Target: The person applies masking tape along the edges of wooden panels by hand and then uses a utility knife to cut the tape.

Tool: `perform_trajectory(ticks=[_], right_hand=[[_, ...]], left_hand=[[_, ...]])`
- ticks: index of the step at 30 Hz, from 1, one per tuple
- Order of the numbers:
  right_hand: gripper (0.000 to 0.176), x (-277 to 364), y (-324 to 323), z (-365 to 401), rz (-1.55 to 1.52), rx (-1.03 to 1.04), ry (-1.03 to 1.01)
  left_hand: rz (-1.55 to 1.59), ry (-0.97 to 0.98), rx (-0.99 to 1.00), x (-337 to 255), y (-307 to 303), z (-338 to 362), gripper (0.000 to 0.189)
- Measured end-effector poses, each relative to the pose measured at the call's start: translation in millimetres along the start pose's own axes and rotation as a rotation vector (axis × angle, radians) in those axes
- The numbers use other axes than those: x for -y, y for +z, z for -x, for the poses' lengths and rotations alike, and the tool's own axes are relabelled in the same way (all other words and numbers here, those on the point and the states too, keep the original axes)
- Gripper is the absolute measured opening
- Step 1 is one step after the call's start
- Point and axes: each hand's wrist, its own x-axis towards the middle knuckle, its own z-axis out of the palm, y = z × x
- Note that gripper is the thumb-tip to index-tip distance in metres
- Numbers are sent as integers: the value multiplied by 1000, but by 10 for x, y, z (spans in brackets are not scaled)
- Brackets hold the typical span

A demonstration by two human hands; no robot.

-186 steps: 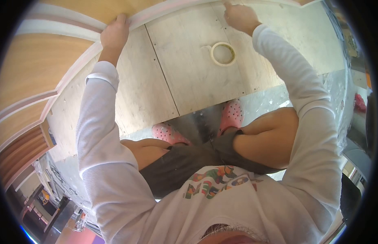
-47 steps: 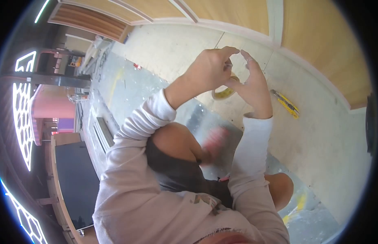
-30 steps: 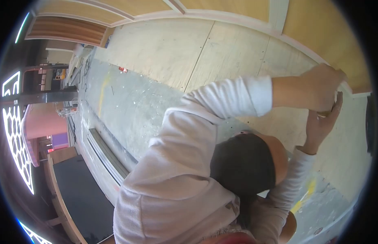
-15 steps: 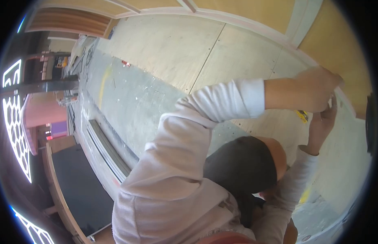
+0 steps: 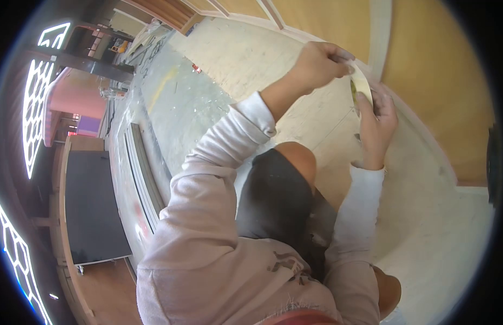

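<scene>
Between my two hands is a pale, curved, tape-like band (image 5: 361, 82) with a yellowish inner side, held up near the wood-coloured panels. My left hand (image 5: 319, 66) pinches its upper end with bent fingers. Lower down, my right hand (image 5: 379, 122) grips the band, the thumb on its near face and the fingers behind. Both forearms are in light sleeves. Close to the right wrist, a small dark thing (image 5: 358, 138) shows, too small to make out. My bent knee (image 5: 297, 162) is below the hands.
Yellowish panels (image 5: 435, 97) with pale framing run along the upper right. Pale boards (image 5: 240, 54) cover part of the grey floor (image 5: 181, 114). Long grey strips (image 5: 140, 173) lie at the left, near a dark panel (image 5: 94, 206). A small red item (image 5: 196, 69) is on the floor.
The view has shifted. Both hands now appear farther left and higher, and the pale band between them has come into clear view. The right thumb now shows on its face.
</scene>
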Motion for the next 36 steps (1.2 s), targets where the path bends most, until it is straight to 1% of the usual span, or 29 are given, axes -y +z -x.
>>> perform_trajectory(ticks=[1,3,5,7,8,9,11,12,13,15,16,18,19,21,22,24,25,27,28,30,31,33,34,35,36], right_hand=[[34,106,-10,-9,-37,33,-34],[33,272,-67,-26,-75,48,-81],[33,431,-217,-2,-110,40,-104],[33,577,-387,36,-64,-9,-91],[33,623,-458,34,-70,-21,-99],[33,660,-531,21,-114,-43,-145],[33,679,-659,42,-134,-123,-215],[33,699,-689,64,-180,-125,-258],[33,728,-721,48,-224,-118,-309],[33,841,-843,44,-221,-176,-362],[33,930,-876,48,-224,-205,-414],[34,1086,-990,120,-196,-228,-403],[34,1156,-1034,130,-199,-258,-439],[34,1287,-1128,142,-196,-267,-537],[34,1323,-1185,153,-192,-291,-569],[34,1331,-1267,207,-13,-336,-611],[34,1342,-1311,184,-6,-350,-634],[32,1351,-1392,121,212,-580,-718],[32,1366,-1443,122,221,-586,-733],[30,1451,-1536,121,332,-625,-768],[30,1492,-1556,120,348,-627,-775],[29,1753,-1568,105,457,-604,-939],[29,1850,-1570,57,472,-599,-950],[30,1937,-1559,3,415,-536,-885],[31,2020,-1555,-48,359,-475,-819]], left_hand=[[-8,11,-11,-77,25,33,27],[232,-12,-25,-293,99,88,21],[162,-23,-23,-513,226,92,19],[38,-79,7,-704,394,101,22],[60,-77,45,-818,489,103,27],[49,-64,64,-905,570,72,27],[139,-24,66,-1008,752,-18,31],[162,45,105,-1065,830,9,34],[171,73,159,-1095,914,19,34],[128,57,118,-1272,1075,23,32],[117,102,154,-1421,1117,49,32],[-112,203,163,-1665,1250,144,28],[-123,236,194,-1763,1311,150,28],[-266,439,114,-1940,1437,135,22],[-266,471,138,-2033,1499,105,22],[-508,730,123,-2187,1587,79,18],[-501,755,133,-2299,1644,52,18],[-506,889,68,-2537,1738,-12,15],[-495,905,70,-2615,1803,-24,15],[-608,1049,-60,-2766,1980,-40,14],[-590,1054,-59,-2848,2018,-67,14],[-585,847,-17,-3087,2069,-103,22],[-567,853,-22,-3161,2081,-277,22],[-457,1050,-80,-3213,2081,-517,20],[-341,1242,-141,-3263,2066,-564,19]])
